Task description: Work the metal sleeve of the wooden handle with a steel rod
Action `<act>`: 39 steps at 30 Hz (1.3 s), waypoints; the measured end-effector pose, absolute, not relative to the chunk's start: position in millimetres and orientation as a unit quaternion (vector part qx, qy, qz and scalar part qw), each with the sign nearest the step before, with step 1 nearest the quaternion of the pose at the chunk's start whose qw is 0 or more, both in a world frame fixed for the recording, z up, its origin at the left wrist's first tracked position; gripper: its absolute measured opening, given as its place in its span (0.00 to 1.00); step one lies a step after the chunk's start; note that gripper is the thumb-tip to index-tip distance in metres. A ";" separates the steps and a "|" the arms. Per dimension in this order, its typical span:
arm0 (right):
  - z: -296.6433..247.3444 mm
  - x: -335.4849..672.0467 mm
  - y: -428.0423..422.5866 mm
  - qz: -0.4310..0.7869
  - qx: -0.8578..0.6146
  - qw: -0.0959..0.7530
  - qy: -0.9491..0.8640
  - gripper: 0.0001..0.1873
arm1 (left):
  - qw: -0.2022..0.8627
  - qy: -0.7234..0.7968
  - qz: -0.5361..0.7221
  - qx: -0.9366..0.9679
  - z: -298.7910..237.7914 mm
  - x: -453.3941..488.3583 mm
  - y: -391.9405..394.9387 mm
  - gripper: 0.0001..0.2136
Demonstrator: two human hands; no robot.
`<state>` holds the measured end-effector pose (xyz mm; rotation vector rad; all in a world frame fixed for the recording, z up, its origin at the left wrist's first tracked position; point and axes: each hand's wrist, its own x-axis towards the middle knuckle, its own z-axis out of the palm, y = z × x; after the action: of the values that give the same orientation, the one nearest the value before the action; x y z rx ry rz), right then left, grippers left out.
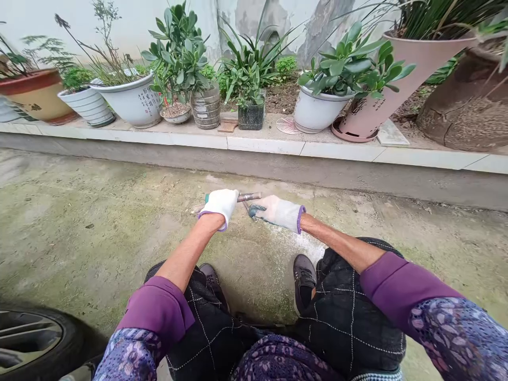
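Observation:
My left hand (220, 205), in a white knit glove with purple trim, is closed around a short rod-like tool (252, 196). The tool's brownish end with a metallic band sticks out to the right, and a bit of teal shows on the left of the fist. A pale, blurry thing (196, 209) lies low beside that fist. My right hand (272, 209), gloved alike with a grey-green coating on the fingers, is closed just right of the tool. A thin dark piece (246, 205) shows at its fingertips; its kind is unclear. Both hands are low over the concrete ground.
A tiled ledge (262, 145) runs across ahead, carrying several potted plants, among them a white pot (319, 111) and a pink tall pot (391, 79). A car wheel (47, 338) stands at the lower left. My shoes (305, 272) flank a whitish, dusty patch of ground.

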<state>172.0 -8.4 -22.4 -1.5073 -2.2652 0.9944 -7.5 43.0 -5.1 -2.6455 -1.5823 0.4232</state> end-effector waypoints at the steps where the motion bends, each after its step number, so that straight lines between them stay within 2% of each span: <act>1: -19.2 176.4 -8.9 0.314 -0.519 0.107 -0.788 0.12 | 0.022 -0.494 0.155 -0.855 -7.5 -5.3 40.3 0.14; 4: -8.7 197.2 -2.7 0.256 -0.536 0.117 -0.796 0.13 | 0.018 -0.430 0.184 -0.884 -12.3 3.8 30.8 0.14; 7: -1.1 217.4 9.6 0.231 -0.547 0.158 -0.789 0.12 | -0.014 -0.400 0.158 -0.903 -9.9 10.8 24.1 0.14; 12: -0.9 215.3 13.3 0.317 -0.569 0.167 -0.740 0.13 | -0.120 -0.449 0.023 -0.885 3.1 6.5 27.9 0.14; 15: -11.0 197.7 5.1 0.319 -0.562 0.155 -0.747 0.14 | -0.149 -0.487 -0.014 -0.860 4.0 1.9 36.0 0.15; 20: -18.5 177.4 -14.8 0.227 -0.526 0.074 -0.816 0.13 | -0.068 -0.527 0.099 -0.841 -2.7 1.7 41.6 0.14; 24: -4.8 180.1 -26.9 0.202 -0.534 -0.002 -0.821 0.13 | 0.015 -0.486 0.154 -0.860 -6.5 4.6 31.6 0.14; 27: 2.1 194.0 -20.1 0.197 -0.553 0.018 -0.810 0.15 | 0.016 -0.426 0.182 -0.886 -8.6 11.0 22.4 0.14; 31: 0.8 216.8 4.9 0.222 -0.557 0.078 -0.796 0.12 | -0.003 -0.374 0.177 -0.910 -6.6 19.4 18.8 0.15; 35: 0.2 221.2 19.6 0.330 -0.552 0.151 -0.751 0.12 | -0.048 -0.406 0.118 -0.905 6.5 14.9 25.3 0.14; 39: -6.5 201.3 14.9 0.413 -0.555 0.175 -0.700 0.16 | -0.066 -0.486 0.075 -0.868 17.0 3.4 35.2 0.14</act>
<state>201.3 14.9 -6.5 -1.5731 -1.9843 1.1712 3.4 35.2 17.0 -2.8484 -1.5944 0.2455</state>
